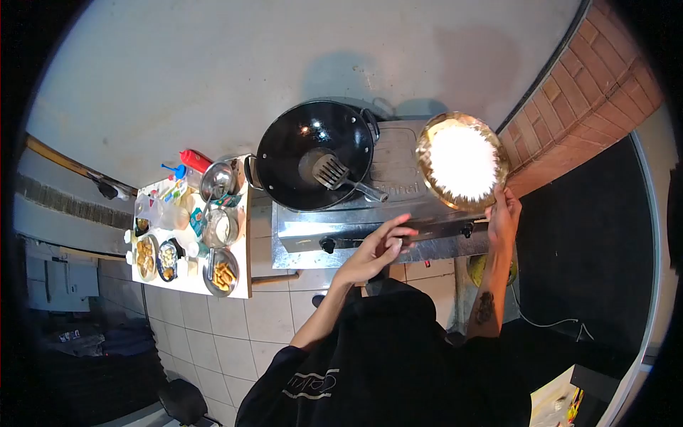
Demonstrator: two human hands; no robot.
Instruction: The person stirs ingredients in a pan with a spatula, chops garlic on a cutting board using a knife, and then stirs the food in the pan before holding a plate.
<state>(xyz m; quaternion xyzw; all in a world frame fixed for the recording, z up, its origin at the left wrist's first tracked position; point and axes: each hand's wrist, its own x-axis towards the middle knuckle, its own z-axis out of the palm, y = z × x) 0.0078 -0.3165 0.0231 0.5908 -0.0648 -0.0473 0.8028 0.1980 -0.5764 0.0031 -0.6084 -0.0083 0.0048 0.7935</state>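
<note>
My right hand [502, 213] grips the lower rim of a round, shiny metal plate [427, 171] above the right side of the stove. Strong glare whitens most of the plate's face, so what lies on it, if anything, cannot be made out. In front of the stove, my left hand [377, 250] hangs in the air with its fingers apart and nothing in them. A black wok [281, 156] sits on the stove's left side. Inside it rests a slotted spatula [332, 173], its handle leaning over the right rim toward me.
The stove [398, 167] has knobs along its front. At left, a side table [243, 274] bears metal bowls [218, 181], a red squeeze bottle [194, 160] and several dishes of food. A brick column [569, 107] borders the right side.
</note>
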